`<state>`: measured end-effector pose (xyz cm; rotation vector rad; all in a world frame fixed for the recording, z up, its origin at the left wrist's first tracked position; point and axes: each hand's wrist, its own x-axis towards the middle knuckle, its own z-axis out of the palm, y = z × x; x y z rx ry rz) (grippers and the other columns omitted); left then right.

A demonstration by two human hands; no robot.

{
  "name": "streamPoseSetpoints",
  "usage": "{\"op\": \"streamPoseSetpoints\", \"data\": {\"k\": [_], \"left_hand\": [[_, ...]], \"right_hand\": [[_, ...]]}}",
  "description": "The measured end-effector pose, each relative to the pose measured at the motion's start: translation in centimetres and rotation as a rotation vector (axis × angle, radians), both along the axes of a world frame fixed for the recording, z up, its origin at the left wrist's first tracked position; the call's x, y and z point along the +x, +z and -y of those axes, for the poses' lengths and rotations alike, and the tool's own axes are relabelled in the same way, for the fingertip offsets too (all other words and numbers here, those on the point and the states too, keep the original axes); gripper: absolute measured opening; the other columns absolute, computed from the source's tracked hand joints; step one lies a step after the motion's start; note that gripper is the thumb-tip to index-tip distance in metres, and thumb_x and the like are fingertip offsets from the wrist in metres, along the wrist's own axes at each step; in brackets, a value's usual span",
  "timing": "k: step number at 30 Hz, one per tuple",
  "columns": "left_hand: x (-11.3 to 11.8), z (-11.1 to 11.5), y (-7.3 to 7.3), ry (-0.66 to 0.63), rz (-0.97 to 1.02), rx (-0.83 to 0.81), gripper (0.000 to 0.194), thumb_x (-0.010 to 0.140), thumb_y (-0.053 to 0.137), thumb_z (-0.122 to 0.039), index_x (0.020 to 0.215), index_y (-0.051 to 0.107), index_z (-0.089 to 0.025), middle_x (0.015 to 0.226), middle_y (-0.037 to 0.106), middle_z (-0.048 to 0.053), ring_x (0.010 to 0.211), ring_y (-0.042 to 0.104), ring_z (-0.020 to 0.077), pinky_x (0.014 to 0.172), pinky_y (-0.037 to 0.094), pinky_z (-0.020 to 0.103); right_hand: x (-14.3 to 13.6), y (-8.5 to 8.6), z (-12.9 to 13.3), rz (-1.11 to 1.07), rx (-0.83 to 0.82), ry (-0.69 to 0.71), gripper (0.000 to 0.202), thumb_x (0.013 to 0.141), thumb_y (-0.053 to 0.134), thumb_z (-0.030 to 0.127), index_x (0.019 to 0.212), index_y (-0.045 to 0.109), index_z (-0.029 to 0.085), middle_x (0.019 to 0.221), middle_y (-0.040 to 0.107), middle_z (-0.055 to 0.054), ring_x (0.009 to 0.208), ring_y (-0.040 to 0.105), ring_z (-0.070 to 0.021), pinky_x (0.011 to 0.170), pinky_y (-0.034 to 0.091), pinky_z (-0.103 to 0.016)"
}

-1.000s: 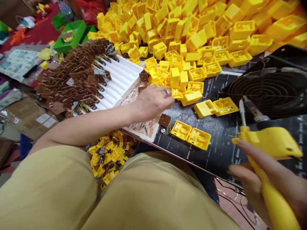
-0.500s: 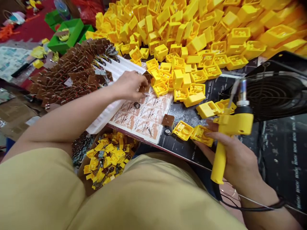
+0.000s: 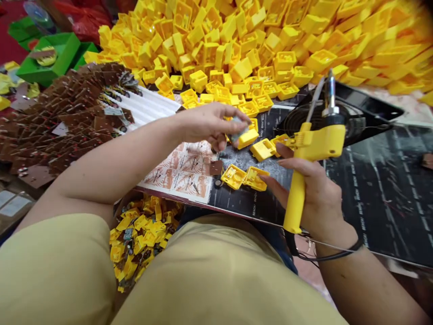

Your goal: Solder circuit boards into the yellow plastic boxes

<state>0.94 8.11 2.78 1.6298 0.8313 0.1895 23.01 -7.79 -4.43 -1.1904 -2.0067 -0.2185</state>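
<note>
My left hand (image 3: 216,124) pinches a small greyish-green circuit board (image 3: 236,128), slightly blurred, above the front of the yellow cases. My right hand (image 3: 313,194) grips a yellow soldering gun (image 3: 306,153) by its handle, the metal tip pointing up and away from me. Just left of the right hand's thumb, an opened yellow plastic case (image 3: 234,176) lies on the table with its other half (image 3: 256,178) beside it. A brown circuit board (image 3: 216,167) and a small round part (image 3: 218,183) rest at the case's left side.
A large heap of yellow cases (image 3: 216,49) fills the back. Many brown boards (image 3: 64,122) are piled at left, by white corrugated sheet (image 3: 152,108). A green box (image 3: 50,58) stands far left. Behind the soldering gun is a black fan (image 3: 291,119). More yellow parts (image 3: 142,234) lie below the table edge.
My left hand has moved right across the table, and the greyish-green board now shows in its fingers. My right hand has come off the open case, still with the soldering gun. The view has shifted.
</note>
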Motion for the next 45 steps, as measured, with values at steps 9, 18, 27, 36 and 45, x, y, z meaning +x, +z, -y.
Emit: {"op": "streamPoseSetpoints", "data": {"k": [9,18,27,36,45], "left_hand": [[4.8,2.9,-2.9,-0.105,-0.017,-0.198,0.037,0.093,0.059,-0.052,0.089,0.072,-0.017,0.051,0.051,0.000,0.039,0.042,0.0090,0.040,0.030,0.026],[1.1,4.4,-1.9,0.044,-0.008,0.198,0.033,0.097,0.055,-0.028,0.125,0.065,-0.013,0.119,0.074,0.012,0.101,0.072,0.0151,0.088,0.056,0.026],[3.0,8.1,-4.0,0.353,0.354,-0.068,0.019,0.087,0.073,-0.031,0.090,0.063,-0.014,0.095,0.077,0.006,0.080,0.072,0.0121,0.079,0.057,0.026],[1.6,6.4,-2.9,-0.036,-0.181,0.596,0.005,0.081,0.069,-0.017,0.082,0.074,-0.015,0.067,0.071,-0.001,0.062,0.064,0.0113,0.065,0.049,0.023],[3.1,7.6,-4.3,-0.197,-0.396,0.826,0.012,0.085,0.066,-0.020,0.088,0.077,-0.018,0.080,0.077,0.003,0.076,0.070,0.0165,0.070,0.047,0.026]], "right_hand": [[-0.9,0.7,-0.8,0.017,0.120,0.052,0.031,0.093,0.065,0.019,0.118,0.048,0.026,0.108,0.072,-0.005,0.099,0.072,-0.0208,0.086,0.061,-0.039],[-2.4,-0.5,-0.3,-0.199,0.162,-0.101,0.033,0.087,0.074,0.018,0.111,0.052,0.025,0.090,0.071,0.003,0.074,0.072,-0.0146,0.067,0.059,-0.025],[-4.0,-0.7,0.2,-0.322,0.118,-0.091,0.034,0.088,0.071,0.018,0.112,0.048,0.027,0.089,0.072,0.005,0.074,0.073,-0.0140,0.064,0.058,-0.022],[1.0,-2.9,1.1,-0.018,-0.132,0.088,0.042,0.091,0.070,0.037,0.126,0.051,0.022,0.114,0.071,-0.010,0.102,0.070,-0.0255,0.097,0.055,-0.045],[3.3,0.1,5.2,-0.127,-0.090,0.047,0.022,0.090,0.072,0.027,0.110,0.063,0.026,0.076,0.070,0.003,0.063,0.065,-0.0131,0.069,0.054,-0.024]]}}
